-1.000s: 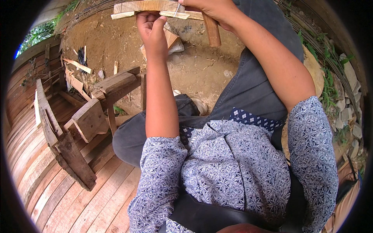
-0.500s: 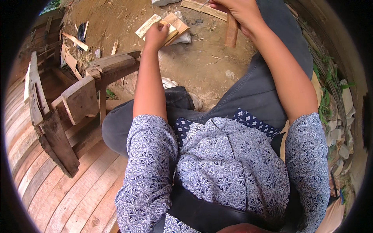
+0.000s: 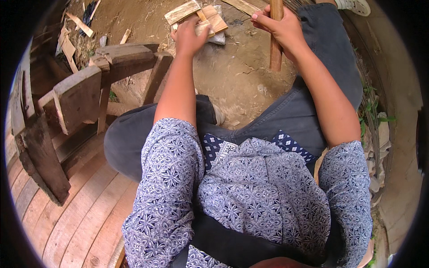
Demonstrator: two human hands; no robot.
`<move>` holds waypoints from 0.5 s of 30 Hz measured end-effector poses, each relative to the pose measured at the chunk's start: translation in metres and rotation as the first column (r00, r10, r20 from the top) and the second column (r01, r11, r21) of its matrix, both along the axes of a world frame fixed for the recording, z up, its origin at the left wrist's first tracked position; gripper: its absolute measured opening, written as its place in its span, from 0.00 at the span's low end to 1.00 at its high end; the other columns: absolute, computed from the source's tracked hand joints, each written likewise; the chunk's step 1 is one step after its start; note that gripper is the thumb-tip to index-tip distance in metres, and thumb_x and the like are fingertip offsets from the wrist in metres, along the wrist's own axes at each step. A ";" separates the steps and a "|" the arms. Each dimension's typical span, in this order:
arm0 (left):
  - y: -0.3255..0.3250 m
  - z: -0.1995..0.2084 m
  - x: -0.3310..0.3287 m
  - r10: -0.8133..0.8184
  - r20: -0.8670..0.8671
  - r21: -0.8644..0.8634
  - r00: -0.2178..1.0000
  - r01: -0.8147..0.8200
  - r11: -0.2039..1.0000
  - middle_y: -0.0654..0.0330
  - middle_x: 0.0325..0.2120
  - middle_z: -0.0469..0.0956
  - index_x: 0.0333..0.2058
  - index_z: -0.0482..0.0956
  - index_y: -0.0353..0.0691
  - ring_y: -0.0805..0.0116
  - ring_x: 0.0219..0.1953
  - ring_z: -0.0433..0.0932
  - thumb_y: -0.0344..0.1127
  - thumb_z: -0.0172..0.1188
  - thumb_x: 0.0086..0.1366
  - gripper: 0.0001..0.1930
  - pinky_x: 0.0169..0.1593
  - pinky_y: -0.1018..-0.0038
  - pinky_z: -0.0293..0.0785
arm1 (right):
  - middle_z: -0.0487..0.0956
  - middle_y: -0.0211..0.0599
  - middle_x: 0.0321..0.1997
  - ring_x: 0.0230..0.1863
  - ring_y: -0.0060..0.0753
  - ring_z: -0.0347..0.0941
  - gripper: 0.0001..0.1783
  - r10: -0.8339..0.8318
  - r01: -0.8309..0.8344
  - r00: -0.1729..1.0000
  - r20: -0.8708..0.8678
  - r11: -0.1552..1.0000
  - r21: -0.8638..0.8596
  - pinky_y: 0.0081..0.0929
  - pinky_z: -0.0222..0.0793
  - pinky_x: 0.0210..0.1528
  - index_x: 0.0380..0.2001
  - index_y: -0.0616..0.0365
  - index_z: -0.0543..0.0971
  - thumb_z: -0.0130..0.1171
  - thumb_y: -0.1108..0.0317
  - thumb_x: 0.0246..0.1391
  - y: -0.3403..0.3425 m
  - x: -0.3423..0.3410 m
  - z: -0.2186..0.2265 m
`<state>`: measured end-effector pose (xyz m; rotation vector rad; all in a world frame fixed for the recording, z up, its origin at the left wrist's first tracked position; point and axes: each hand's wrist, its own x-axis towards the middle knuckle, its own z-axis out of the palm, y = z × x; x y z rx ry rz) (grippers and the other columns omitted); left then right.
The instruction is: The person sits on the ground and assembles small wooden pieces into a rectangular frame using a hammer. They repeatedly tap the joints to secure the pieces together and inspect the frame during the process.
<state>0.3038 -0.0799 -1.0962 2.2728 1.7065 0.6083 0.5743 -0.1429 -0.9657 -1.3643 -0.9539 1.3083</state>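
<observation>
My left hand (image 3: 190, 38) is closed on a short pale wooden block (image 3: 203, 29), its fingers curled over the block's edge. That block is part of a small group of wood pieces, with a pale flat piece (image 3: 182, 12) behind it and a browner board (image 3: 215, 18) to its right. Farther right, my right hand (image 3: 286, 32) is wrapped round a smooth brown wooden handle (image 3: 275, 53), held nearly upright. The handle's upper end lies outside the picture. Thumb and forefinger of this hand come together near a thin dark thing too small to name.
A whitish lump (image 3: 217, 38) lies beneath the wood pieces on the dirt ground (image 3: 237, 85). At left stands a rough wooden frame (image 3: 80, 94) beside a plank surface (image 3: 98, 205). A pale plank (image 3: 241, 6) and wood scraps (image 3: 79, 24) lie farther off. Stones (image 3: 382, 134) line the right.
The whole view has shifted a little. My right hand sits lower in the picture and the handle now shows more of its length. My left hand stays at the wood pieces, fingers repositioned on the block.
</observation>
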 end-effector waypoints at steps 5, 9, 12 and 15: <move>-0.015 -0.008 -0.027 -0.081 -0.125 0.038 0.989 0.086 0.996 0.58 0.51 0.80 0.56 0.77 0.53 0.58 0.57 0.75 0.51 0.75 0.49 0.35 0.63 0.52 0.59 | 0.81 0.35 0.40 0.42 0.29 0.82 0.16 0.060 -0.060 0.997 -0.038 0.998 -0.018 0.29 0.80 0.53 0.41 0.59 0.72 0.70 0.69 0.56 -0.003 -0.019 -0.013; 0.001 0.007 -0.030 -0.111 0.034 -0.012 0.993 0.111 0.994 0.55 0.46 0.83 0.56 0.77 0.50 0.55 0.49 0.81 0.53 0.73 0.53 0.32 0.54 0.57 0.75 | 0.81 0.35 0.39 0.42 0.29 0.82 0.16 0.064 -0.064 0.996 -0.060 0.998 0.005 0.29 0.81 0.53 0.41 0.59 0.72 0.70 0.70 0.56 -0.008 -0.021 -0.008; 0.025 0.064 -0.026 -0.092 0.177 -0.187 0.980 0.126 0.974 0.54 0.42 0.84 0.52 0.79 0.42 0.57 0.42 0.83 0.50 0.66 0.63 0.24 0.46 0.63 0.79 | 0.80 0.35 0.39 0.42 0.30 0.82 0.16 0.035 -0.032 0.997 -0.073 0.999 0.037 0.29 0.81 0.53 0.41 0.59 0.71 0.69 0.70 0.56 -0.010 -0.013 -0.002; 0.038 0.112 -0.028 0.079 0.380 -0.430 0.922 0.101 0.897 0.58 0.37 0.85 0.47 0.82 0.36 0.66 0.39 0.82 0.44 0.61 0.69 0.17 0.45 0.70 0.76 | 0.79 0.33 0.34 0.35 0.27 0.80 0.15 -0.042 0.042 0.999 -0.029 0.999 0.031 0.26 0.79 0.42 0.38 0.59 0.71 0.70 0.73 0.53 -0.011 -0.010 0.011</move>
